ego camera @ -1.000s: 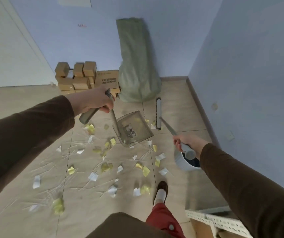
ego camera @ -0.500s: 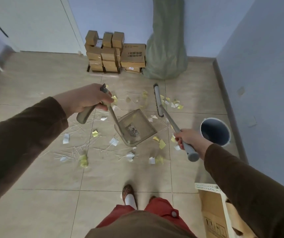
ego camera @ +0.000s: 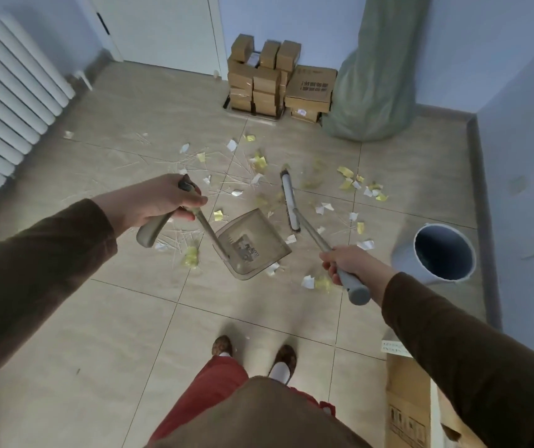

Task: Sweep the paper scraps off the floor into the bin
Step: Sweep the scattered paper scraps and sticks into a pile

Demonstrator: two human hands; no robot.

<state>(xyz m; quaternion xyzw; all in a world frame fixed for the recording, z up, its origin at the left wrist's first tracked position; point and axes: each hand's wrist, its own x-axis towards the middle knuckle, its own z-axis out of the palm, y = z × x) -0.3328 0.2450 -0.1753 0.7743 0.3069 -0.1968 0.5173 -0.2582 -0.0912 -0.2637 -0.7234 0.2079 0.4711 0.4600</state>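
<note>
White and yellow paper scraps (ego camera: 346, 182) lie scattered over the tiled floor in front of me. My left hand (ego camera: 159, 202) grips the long handle of a clear grey dustpan (ego camera: 252, 247), whose pan hangs tilted just above the floor with no scraps in it. My right hand (ego camera: 346, 265) grips the grey handle of a broom (ego camera: 290, 205), its head down among the scraps beyond the pan. A grey-blue bin (ego camera: 443, 253) stands upright on the floor to the right of my right hand, near the wall.
Stacked cardboard boxes (ego camera: 275, 79) and a tall green sack (ego camera: 375, 76) stand against the far wall. A white radiator (ego camera: 7, 105) lines the left wall. A cardboard box (ego camera: 411, 409) sits at my lower right. My feet (ego camera: 256, 354) stand behind the scraps.
I have stepped back and the view has swung left and down, so the radiator and both feet now show. The broom head has shifted slightly among the scraps.
</note>
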